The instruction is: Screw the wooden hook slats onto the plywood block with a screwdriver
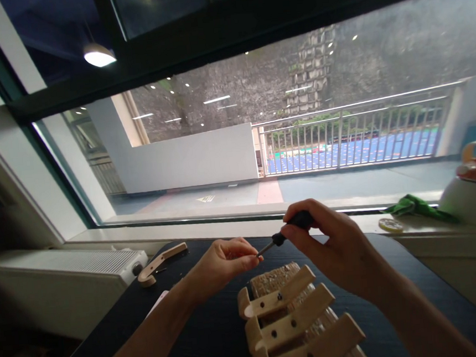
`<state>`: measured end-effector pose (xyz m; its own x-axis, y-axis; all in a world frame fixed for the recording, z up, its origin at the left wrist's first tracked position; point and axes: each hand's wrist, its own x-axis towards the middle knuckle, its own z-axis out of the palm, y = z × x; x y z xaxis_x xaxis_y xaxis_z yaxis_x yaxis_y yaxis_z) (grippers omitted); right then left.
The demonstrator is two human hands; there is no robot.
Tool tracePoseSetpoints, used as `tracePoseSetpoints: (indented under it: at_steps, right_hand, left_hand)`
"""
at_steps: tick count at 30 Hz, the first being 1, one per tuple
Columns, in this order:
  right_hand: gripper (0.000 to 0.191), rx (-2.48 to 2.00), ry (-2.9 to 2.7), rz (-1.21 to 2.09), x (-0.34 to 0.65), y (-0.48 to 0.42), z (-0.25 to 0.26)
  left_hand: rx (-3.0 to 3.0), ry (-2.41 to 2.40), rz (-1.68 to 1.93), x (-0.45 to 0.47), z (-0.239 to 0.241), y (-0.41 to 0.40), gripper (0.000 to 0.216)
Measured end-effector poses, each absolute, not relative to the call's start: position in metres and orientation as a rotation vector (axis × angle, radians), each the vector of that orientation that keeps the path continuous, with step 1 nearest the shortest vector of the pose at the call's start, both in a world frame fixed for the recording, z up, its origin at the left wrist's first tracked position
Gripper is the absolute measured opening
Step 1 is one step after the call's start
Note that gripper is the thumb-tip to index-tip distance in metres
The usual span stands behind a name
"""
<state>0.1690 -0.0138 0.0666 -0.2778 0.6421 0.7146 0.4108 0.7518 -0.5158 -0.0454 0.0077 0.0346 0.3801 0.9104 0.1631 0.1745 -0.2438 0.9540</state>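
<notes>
No text, label, brand or number can be read anywhere. A yellow marking (205, 199) on the terrace floor (347, 183) outside is too blurred to read.

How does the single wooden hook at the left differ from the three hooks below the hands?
The single hook lies alone on the table; the three hooks sit side by side on a board. The single hook is away from the left hand and right hand; the three hooks lie just below them. All are pale wood with a curled end.
</notes>
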Motion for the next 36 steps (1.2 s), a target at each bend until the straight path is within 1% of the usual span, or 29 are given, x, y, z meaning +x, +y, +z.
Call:
tracePoseSetpoints:
  at_steps: [5,10,20,27,36]
  right_hand:
    - [0.011,-0.836,-2.040,0.359,0.162,-0.006,0.060]
    - [0.017,-0.881,-2.210,0.410,0.150,-0.002,0.051]
    - [0.015,-0.954,-2.053,0.238,0.180,0.000,0.064]
    - [0.016,-1.001,-2.081,0.165,0.182,-0.001,0.063]
    - [0.018,-0.991,-2.088,0.118,0.184,-0.002,0.064]
  left_hand:
    - [1.918,1.039,0.629,-0.041,0.036,0.017,0.015]
    - [1.959,1.040,0.497,-0.032,0.032,0.021,0.011]
    - [2.267,1.340,0.218,-0.035,0.020,0.023,0.015]
    - [2.395,1.222,0.049,-0.032,0.019,0.019,0.025]
    - [2.477,1.249,-0.122,-0.017,0.021,0.018,0.025]
